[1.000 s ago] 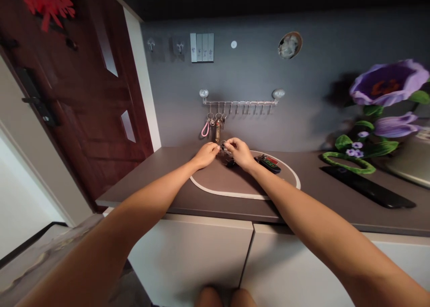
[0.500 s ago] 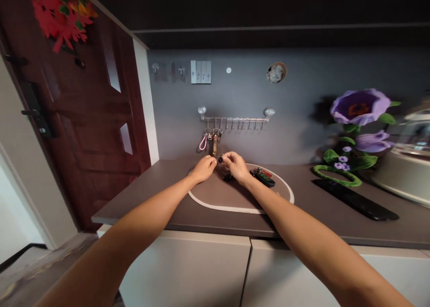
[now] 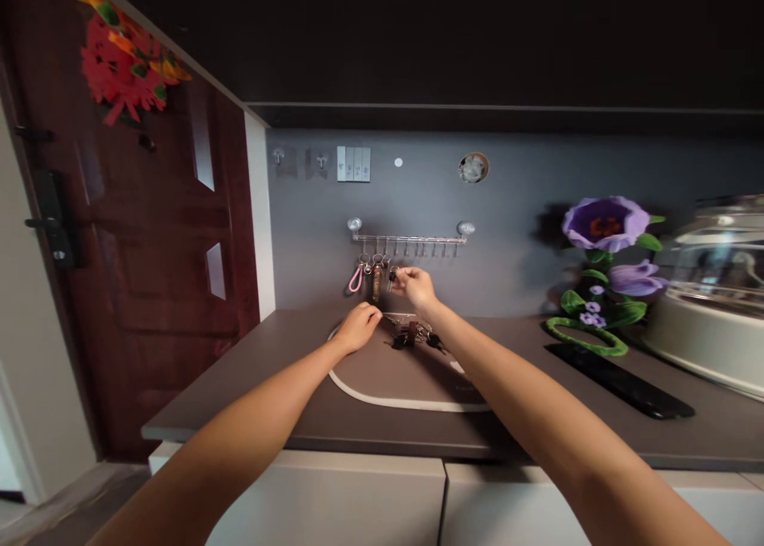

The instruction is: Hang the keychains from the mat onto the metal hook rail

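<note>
My right hand (image 3: 416, 285) is raised toward the wall hook rail (image 3: 409, 239), its fingers pinched on a small black key (image 3: 392, 274) just under the hooks. Other keys hang on the rail's left end, one with a pink loop (image 3: 356, 278). My left hand (image 3: 358, 327) rests lower, over the oval tray (image 3: 382, 387) on the counter, fingers curled; I cannot see anything in it. More keys (image 3: 409, 336) lie in the tray beside it.
A dark wooden door (image 3: 149, 251) stands at the left. On the grey counter (image 3: 268, 387) to the right are purple artificial flowers (image 3: 606, 235), a long black object (image 3: 621, 379) and a covered pot (image 3: 710, 307). White cabinets sit below.
My right hand has lifted the small key from above the tray up to the hook rail. My left hand has let go and stayed low. The camera has tilted upward.
</note>
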A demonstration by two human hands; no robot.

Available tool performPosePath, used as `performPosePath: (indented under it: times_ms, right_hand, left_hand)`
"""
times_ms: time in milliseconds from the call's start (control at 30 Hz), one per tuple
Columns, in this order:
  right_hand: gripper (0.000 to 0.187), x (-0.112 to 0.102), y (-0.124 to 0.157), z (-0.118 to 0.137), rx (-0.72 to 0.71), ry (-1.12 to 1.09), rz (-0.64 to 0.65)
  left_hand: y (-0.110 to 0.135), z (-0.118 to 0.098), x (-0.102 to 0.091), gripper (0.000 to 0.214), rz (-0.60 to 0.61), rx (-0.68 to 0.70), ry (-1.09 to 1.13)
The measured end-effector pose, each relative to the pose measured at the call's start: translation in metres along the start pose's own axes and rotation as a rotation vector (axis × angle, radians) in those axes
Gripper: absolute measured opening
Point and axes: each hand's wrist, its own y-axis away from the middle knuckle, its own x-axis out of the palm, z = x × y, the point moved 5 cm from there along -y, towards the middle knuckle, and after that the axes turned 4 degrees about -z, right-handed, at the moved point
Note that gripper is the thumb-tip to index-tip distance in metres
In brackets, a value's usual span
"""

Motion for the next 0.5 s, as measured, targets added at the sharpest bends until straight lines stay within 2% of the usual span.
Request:
performPosePath:
  times_ms: [233, 500]
  right_hand:
    - [0.009, 0.006, -0.032, 0.017, 0.066, -0.065, -0.132]
    - [0.010, 0.011, -0.050, 0.014, 0.128, -0.054, -0.211]
  left_hand:
    - [-0.001, 0.000, 0.000, 0.029, -0.009, 0.004, -0.005]
    - [-0.001, 0.000, 0.000, 0.029, -0.007, 0.011, -0.001]
